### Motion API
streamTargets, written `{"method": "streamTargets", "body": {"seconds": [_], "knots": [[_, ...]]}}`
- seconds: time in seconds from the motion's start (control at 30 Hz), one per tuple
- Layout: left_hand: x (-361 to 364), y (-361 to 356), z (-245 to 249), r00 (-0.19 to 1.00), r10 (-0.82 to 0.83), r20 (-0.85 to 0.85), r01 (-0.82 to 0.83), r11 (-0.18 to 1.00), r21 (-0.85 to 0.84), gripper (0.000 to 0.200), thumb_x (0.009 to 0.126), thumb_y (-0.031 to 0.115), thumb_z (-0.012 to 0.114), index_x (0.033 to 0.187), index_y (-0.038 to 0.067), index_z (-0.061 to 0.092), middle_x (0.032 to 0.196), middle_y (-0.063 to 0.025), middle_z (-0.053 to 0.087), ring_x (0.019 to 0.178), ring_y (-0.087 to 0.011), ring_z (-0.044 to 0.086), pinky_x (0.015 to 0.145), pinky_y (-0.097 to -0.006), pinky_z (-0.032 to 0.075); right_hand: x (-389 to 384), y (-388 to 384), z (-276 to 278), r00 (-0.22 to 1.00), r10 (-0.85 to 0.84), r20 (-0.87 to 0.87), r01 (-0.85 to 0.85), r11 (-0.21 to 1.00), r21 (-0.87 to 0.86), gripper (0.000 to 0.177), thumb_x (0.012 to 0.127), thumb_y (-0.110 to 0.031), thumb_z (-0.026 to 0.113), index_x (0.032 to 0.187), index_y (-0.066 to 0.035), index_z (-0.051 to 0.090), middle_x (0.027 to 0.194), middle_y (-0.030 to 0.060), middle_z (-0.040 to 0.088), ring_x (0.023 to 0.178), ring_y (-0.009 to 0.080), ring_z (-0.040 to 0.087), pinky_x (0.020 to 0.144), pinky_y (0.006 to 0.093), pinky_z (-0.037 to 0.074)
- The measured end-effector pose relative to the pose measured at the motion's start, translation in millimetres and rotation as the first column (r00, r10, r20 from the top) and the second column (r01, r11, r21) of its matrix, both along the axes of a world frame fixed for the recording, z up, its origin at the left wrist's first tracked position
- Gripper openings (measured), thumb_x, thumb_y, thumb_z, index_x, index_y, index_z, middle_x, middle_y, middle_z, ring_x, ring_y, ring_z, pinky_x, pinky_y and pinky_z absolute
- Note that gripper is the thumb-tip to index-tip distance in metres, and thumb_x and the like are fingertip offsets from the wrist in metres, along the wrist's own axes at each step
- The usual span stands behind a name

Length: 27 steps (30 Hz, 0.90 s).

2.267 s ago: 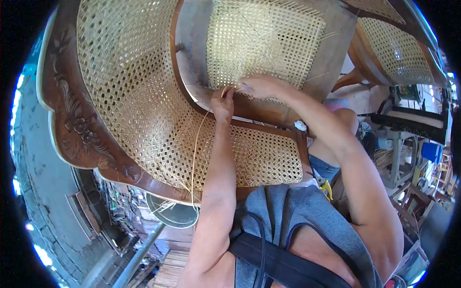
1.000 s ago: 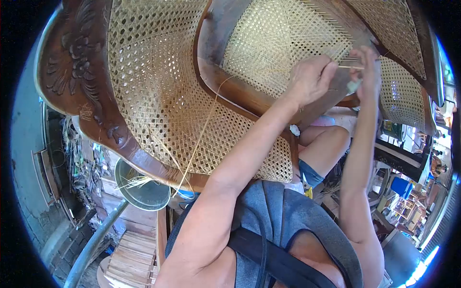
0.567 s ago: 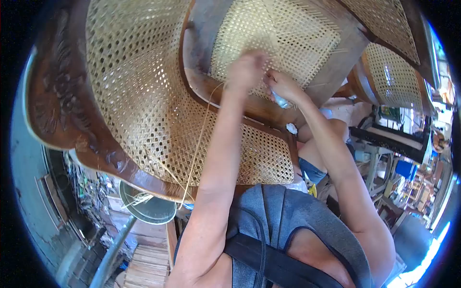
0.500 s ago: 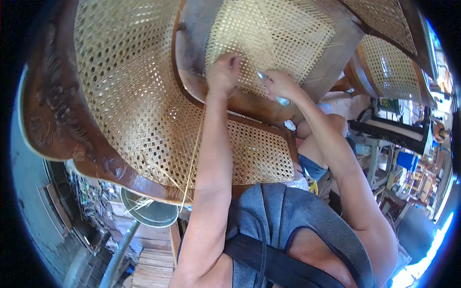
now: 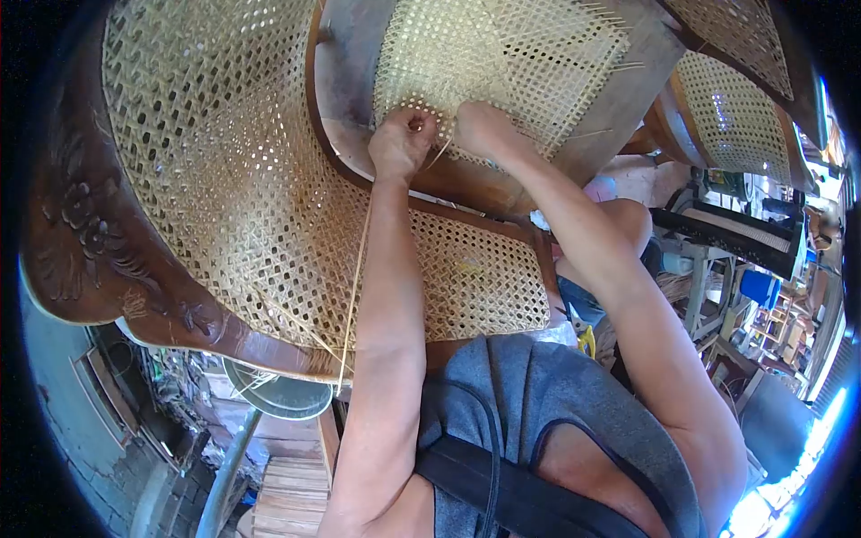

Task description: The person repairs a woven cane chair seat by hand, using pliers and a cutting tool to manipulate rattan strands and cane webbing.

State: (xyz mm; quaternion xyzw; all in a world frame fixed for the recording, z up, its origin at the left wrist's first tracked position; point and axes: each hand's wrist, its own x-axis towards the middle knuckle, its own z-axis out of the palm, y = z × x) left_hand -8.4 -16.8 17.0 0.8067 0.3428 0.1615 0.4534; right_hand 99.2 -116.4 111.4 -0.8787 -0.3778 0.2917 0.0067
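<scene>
Bucket [image 5: 300, 401], partly covered by frame [image 5: 99, 233], perhaps holds strips [image 5: 256, 382]; hands [image 5: 397, 151] over caning [image 5: 439, 54].

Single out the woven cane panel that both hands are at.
The pale panel at top centre: left hand and right hand are at its lower edge; neither is at any other.

the left arm [image 5: 392, 269] was reaching forward, almost straight, and its hand [image 5: 401, 143] was raised with the fingers curled inward. the right arm [image 5: 583, 224] was slanting inward from the shoulder. the right hand [image 5: 484, 130] was folded with its back turned up, so its fingertips were hidden. both hands were close together but not touching.
</scene>
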Motion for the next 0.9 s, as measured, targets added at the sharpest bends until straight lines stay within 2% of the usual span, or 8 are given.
{"method": "streamTargets", "body": {"seconds": [0.1,0.23,0.33,0.5,0.6,0.73,0.83,0.9], "knots": [[2.7,-4.1,9.4,1.0,0.014,-0.014,-0.013,0.997,0.079,0.023,0.079,0.03,0.07,0.089,0.009,0.072,0.082,-0.0091,0.071,0.076,-0.0216,0.068,0.072,-0.0326,0.053,0.5,-0.5,-11.0,0.999,-0.009,0.041,0.009,1.0,-0.007,0.026,0.083,-0.014,0.058,0.094,0.007,0.068,0.102,0.029,0.065,0.099,0.0391,0.065,0.082,0.0456,0.053],[4.0,-5.0,3.4,1.0,0.008,-0.008,-0.007,0.994,0.105,0.026,0.08,0.033,0.07,0.089,0.009,0.071,0.083,-0.0095,0.071,0.076,-0.0223,0.068,0.072,-0.033,0.053,-0.3,-4.9,-12.8,0.996,0.011,0.09,-0.013,1.0,0.024,0.027,0.083,-0.015,0.058,0.093,0.007,0.069,0.1,0.0278,0.066,0.098,0.0384,0.066,0.083,0.0453,0.053],[-1.1,-4.3,4.5,0.994,-0.014,0.11,0.015,1.0,-0.004,0.021,0.082,0.033,0.066,0.087,0.014,0.072,0.088,-0.0094,0.068,0.079,-0.0285,0.067,0.071,-0.0394,0.053,-3.3,-2.5,-1.7,0.998,0.0,0.063,-0.001,1.0,0.006,0.026,0.082,-0.012,0.057,0.095,0.007,0.069,0.101,0.0274,0.066,0.098,0.0383,0.066,0.084,0.0453,0.053],[0.9,-11.2,8.1,1.0,-0.021,0.023,0.018,0.995,0.093,0.024,0.084,0.034,0.067,0.09,0.011,0.071,0.089,-0.0097,0.07,0.078,-0.0286,0.067,0.071,-0.0376,0.052,-4.1,0.1,-0.5,0.997,-0.015,0.08,0.016,1.0,-0.017,0.026,0.081,-0.01,0.058,0.096,0.007,0.068,0.103,0.0271,0.066,0.099,0.0381,0.066,0.084,0.0449,0.053],[2.8,-11.1,1.8,0.998,-0.046,0.043,0.041,0.994,0.105,0.025,0.085,0.035,0.067,0.092,0.012,0.071,0.09,-0.0095,0.069,0.077,-0.0298,0.067,0.07,-0.0384,0.052,-1.0,0.2,-5.2,0.996,-0.011,0.092,0.012,1.0,-0.011,0.026,0.081,-0.01,0.058,0.096,0.008,0.068,0.103,0.0269,0.066,0.099,0.0379,0.066,0.084,0.0442,0.053],[9.6,-6.0,-4.2,0.994,-0.079,0.081,0.072,0.993,0.092,0.024,0.086,0.036,0.067,0.093,0.014,0.072,0.09,-0.0095,0.069,0.077,-0.0293,0.067,0.069,-0.0385,0.052,3.3,4.4,5.7,0.999,-0.001,0.035,0.004,0.997,-0.071,0.028,0.081,-0.011,0.056,0.098,0.008,0.068,0.106,0.028,0.065,0.1,0.0382,0.065,0.085,0.0443,0.053],[10.7,-6.9,1.3,0.992,-0.128,0.005,0.126,0.981,0.146,0.023,0.087,0.036,0.066,0.094,0.014,0.072,0.09,-0.0097,0.069,0.075,-0.0288,0.067,0.069,-0.0386,0.052,6.8,5.2,6.9,1.0,-0.004,-0.006,0.003,0.994,-0.106,0.029,0.083,-0.012,0.054,0.098,0.009,0.068,0.107,0.0286,0.065,0.101,0.0383,0.065,0.086,0.045,0.053],[9.3,-6.7,5.1,0.993,-0.12,-0.012,0.12,0.992,0.046,0.023,0.087,0.034,0.066,0.092,0.013,0.072,0.089,-0.0114,0.069,0.078,-0.0301,0.066,0.072,-0.0395,0.052,9.3,1.5,-5.5,1.0,0.0,-0.014,-0.001,0.994,-0.108,0.029,0.083,-0.012,0.054,0.099,0.009,0.067,0.107,0.0287,0.065,0.101,0.0382,0.065,0.086,0.0456,0.052]]}}
